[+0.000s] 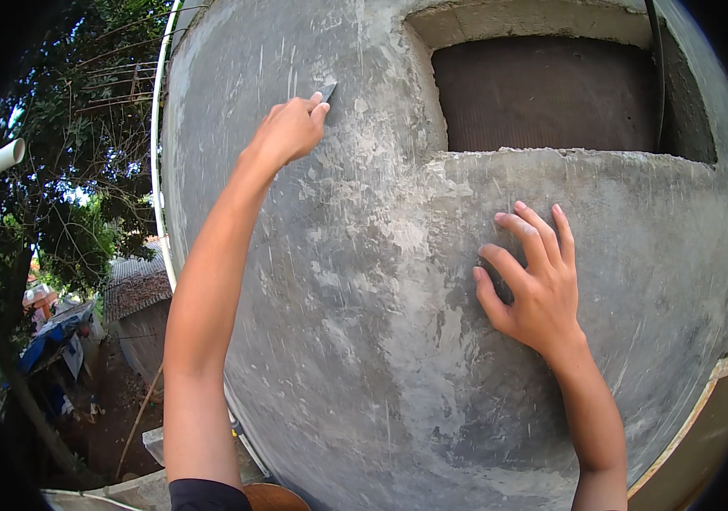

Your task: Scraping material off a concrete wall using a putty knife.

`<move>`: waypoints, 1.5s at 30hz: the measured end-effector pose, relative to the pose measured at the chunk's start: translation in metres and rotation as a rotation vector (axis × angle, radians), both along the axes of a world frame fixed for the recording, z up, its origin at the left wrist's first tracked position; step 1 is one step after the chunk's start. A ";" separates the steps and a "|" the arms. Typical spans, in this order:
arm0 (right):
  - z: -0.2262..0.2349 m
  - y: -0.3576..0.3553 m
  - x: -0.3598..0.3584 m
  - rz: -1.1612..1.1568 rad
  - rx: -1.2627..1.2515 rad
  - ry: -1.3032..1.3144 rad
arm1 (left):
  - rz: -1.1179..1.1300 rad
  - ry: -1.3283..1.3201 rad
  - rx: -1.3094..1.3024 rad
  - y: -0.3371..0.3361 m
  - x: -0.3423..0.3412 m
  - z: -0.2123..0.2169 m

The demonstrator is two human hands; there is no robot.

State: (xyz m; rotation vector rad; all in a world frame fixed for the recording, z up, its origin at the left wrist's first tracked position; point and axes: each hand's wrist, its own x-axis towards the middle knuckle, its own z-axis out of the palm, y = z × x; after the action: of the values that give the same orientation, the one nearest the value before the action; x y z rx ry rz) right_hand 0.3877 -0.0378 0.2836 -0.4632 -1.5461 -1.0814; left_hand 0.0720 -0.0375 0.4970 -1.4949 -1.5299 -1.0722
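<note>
My left hand [289, 129] is raised to the upper part of a grey plastered wall [296, 255], its fingers closed on a small scraper. Only the pointed grey blade of the scraper [328, 90] shows beyond the fingertips, at the wall's surface; the rest is hidden in the hand. Pale scratches and lighter, rough patches mark the plaster around it. Lower and to the right, my right hand [538, 281] is spread with bent fingers and holds nothing. Its fingertips are at the wall below the window opening; whether they press on it I cannot tell.
A recessed window opening [551, 94] with rough edges and a dark brown panel lies at upper right. A white pipe [158, 145] runs down the wall's left edge. Beyond it are trees [66, 153] and a shed roof [138, 281]. A wooden-edged board [704, 426] stands at lower right.
</note>
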 end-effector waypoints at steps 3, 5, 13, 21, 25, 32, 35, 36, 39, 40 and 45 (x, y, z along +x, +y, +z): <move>0.001 0.001 -0.002 -0.014 0.002 -0.003 | -0.055 0.058 0.059 0.008 -0.003 -0.002; 0.001 0.001 -0.004 -0.007 -0.002 0.004 | -0.018 0.011 0.054 0.002 0.004 0.011; -0.001 0.003 0.000 0.014 -0.011 0.011 | -0.078 0.035 0.049 -0.001 0.007 -0.015; -0.001 0.002 0.001 0.050 0.004 0.000 | -0.048 -0.078 0.062 -0.013 0.019 -0.007; -0.002 0.007 0.003 0.055 -0.019 -0.010 | -0.074 -0.033 0.035 -0.011 0.022 -0.033; -0.002 0.004 0.003 0.068 0.007 0.002 | -0.047 -0.220 -0.050 -0.035 0.047 -0.011; -0.002 0.004 0.005 0.065 0.008 0.014 | -0.039 -0.140 -0.035 -0.025 0.035 -0.027; -0.002 0.005 0.004 0.065 0.005 0.005 | -0.032 -0.015 0.027 -0.016 0.027 -0.032; -0.002 0.007 0.002 0.052 0.005 0.000 | -0.042 -0.051 0.014 -0.009 0.024 -0.033; -0.001 0.007 0.000 0.053 0.002 -0.004 | -0.040 -0.057 0.019 -0.006 0.021 -0.024; -0.003 0.005 0.004 0.047 -0.011 -0.001 | -0.098 -0.285 -0.062 -0.023 0.045 -0.005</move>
State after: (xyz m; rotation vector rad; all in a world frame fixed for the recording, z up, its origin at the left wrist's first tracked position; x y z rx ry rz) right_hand 0.3914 -0.0328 0.2809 -0.4318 -1.5571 -1.0378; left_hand 0.1166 -0.0609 0.4917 -1.5229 -1.7104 -1.3533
